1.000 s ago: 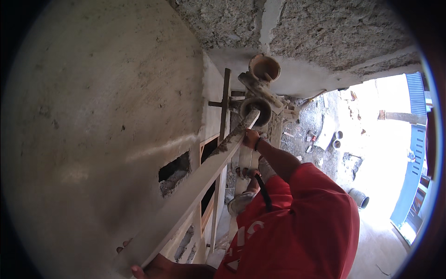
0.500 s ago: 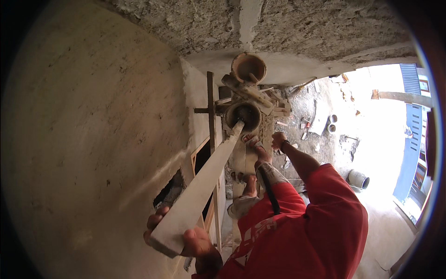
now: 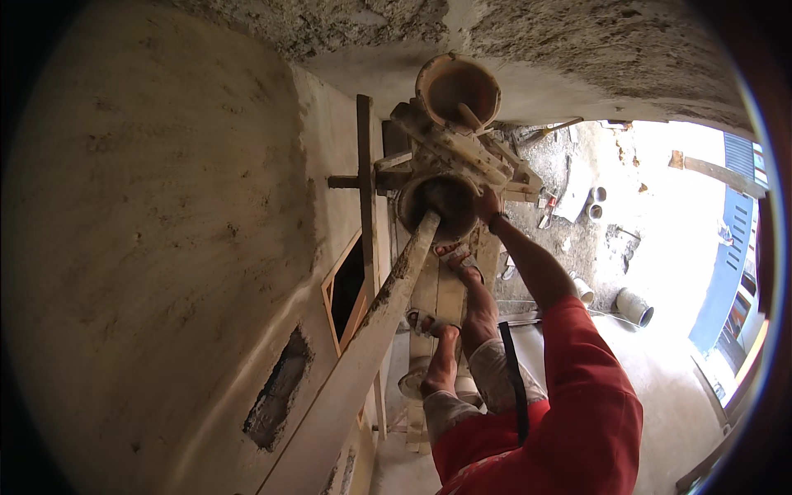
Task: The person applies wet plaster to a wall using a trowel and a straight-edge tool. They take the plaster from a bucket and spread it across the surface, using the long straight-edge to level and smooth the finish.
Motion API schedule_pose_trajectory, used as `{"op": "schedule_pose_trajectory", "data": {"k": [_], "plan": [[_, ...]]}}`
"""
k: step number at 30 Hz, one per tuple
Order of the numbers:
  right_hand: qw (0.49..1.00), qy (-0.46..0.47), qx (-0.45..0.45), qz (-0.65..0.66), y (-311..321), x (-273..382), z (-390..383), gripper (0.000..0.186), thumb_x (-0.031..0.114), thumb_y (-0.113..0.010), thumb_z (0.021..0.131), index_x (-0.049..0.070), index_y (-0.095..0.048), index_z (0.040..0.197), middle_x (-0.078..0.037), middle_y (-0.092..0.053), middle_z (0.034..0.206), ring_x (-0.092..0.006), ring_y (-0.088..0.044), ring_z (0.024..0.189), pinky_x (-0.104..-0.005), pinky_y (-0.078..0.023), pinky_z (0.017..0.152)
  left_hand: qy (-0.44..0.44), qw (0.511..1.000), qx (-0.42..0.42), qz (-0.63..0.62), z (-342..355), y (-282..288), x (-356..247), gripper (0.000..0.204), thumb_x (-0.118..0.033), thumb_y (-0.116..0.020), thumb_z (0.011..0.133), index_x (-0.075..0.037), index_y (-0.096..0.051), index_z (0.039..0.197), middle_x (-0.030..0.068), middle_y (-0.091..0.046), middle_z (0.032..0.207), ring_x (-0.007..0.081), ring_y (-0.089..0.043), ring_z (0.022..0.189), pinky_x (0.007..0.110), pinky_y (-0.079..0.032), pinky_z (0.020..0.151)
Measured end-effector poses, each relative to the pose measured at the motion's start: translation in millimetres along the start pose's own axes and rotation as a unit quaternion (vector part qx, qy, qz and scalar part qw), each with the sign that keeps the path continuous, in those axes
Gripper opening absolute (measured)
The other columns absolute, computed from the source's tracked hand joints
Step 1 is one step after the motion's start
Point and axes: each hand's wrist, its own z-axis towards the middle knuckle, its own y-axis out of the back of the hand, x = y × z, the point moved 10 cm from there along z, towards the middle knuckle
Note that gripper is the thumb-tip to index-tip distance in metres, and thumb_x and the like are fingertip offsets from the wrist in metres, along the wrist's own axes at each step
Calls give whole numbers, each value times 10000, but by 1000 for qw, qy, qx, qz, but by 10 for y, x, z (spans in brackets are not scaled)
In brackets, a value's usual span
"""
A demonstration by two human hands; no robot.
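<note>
A long, flat, mortar-smeared board (image 3: 346,371) slants up from the lower edge, its far end dipping into the mouth of a round bucket (image 3: 404,216). Greyish wet mix (image 3: 445,194) shows inside that bucket. My right hand (image 3: 488,205) is at the bucket's right rim, fingers closed over the edge. My left hand is out of the picture; the board's near end is cut off too. Behind, a second, orange-brown bucket (image 3: 458,73) holds some mix and a handle that leans on its rim.
I stand on narrow scaffold planks (image 3: 437,289). Wooden pieces (image 3: 466,157) lie between the buckets, and an upright timber (image 3: 365,165) stands left. The plastered wall (image 3: 165,247) has a rough hole (image 3: 280,388) and a wood-framed opening (image 3: 346,293). Pipes (image 3: 635,307) and rubble lie below right.
My right hand has reached forward to the bucket's rim. The board's near end and my left hand have dropped out of view at the lower edge. The view has shifted.
</note>
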Motion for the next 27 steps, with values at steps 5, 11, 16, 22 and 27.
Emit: {"op": "schedule_pose_trajectory", "data": {"k": [5, 11, 16, 22, 27], "plan": [[976, 58, -201, -53, 538, 908, 996, 500, 222, -558, 804, 98, -463, 1279, -258, -480, 1231, -474, -491, 1104, -538, -424, 908, 7, 997, -55, 53, -75, 614, 57, 585, -529, -562, 821, -85, -491, 1195, 107, -489, 1088, 291, -418, 956, 458, -311, 839], [985, 64, 42, -157, -158, 923, 2115, 612, 569, -410, 876, 120, -537, 1272, -208, -594, 1178, -357, -562, 1119, -474, -425, 956, -41, 991, -120, -49, -40, 560, 345, 656, -522, -676, 742, -59, -492, 1169, 90, -491, 1074, 262, -430, 944, 423, -328, 810], [973, 129, -51, -185, 279, 1129, 2298, 520, 456, -420, 922, 44, -566, 1205, -224, -671, 884, -350, -666, 863, -464, -528, 733, -45, 986, -139, -83, -4, 650, 347, 730, -592, -682, 711, -63, -492, 1176, 84, -490, 1064, 271, -435, 946, 402, -335, 793], [906, -111, 115, 391, 759, 786, 1001, 295, 358, -442, 917, 89, -554, 872, -33, -445, 523, -184, -464, 421, -306, -415, 431, -20, 992, -107, -61, -16, 398, 241, 764, -642, -643, 719, -81, -481, 1211, 90, -482, 1071, 297, -429, 970, 433, -330, 810], [756, -105, 315, 564, 1113, 1068, -600, 297, 242, -338, 958, 6, -401, 1126, -132, -559, 810, -221, -543, 654, -324, -464, 572, -20, 995, -95, -16, -113, 154, 19, 737, -601, -610, 773, -84, -430, 1266, 87, -468, 1103, 301, -432, 986, 450, -341, 832]]}}
